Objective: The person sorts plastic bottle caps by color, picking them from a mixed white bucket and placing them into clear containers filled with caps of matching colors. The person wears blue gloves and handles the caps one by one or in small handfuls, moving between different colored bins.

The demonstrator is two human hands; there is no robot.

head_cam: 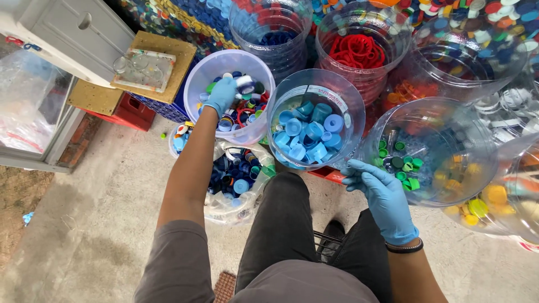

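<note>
My left hand (pixel 222 94), in a blue glove, reaches into a white bucket (pixel 202 78) of mixed coloured bottle caps and is closed on a small pale cap (pixel 245 84). Just below a clear container (pixel 348 106) filled with light blue caps (pixel 307 132), my right hand (pixel 383 193), also gloved in blue, rests at the rim with its fingers curled and nothing visible in them. To the right of that hand, a clear jar (pixel 477 140) holds green caps (pixel 402 164).
A plastic bag of dark blue caps (pixel 236 179) lies between my legs and the bucket. Clear jars hold dark blue caps (pixel 275 37), red rings (pixel 357 50) and yellow caps (pixel 483 202). A red crate (pixel 130 111) and wooden boards (pixel 168 50) stand left.
</note>
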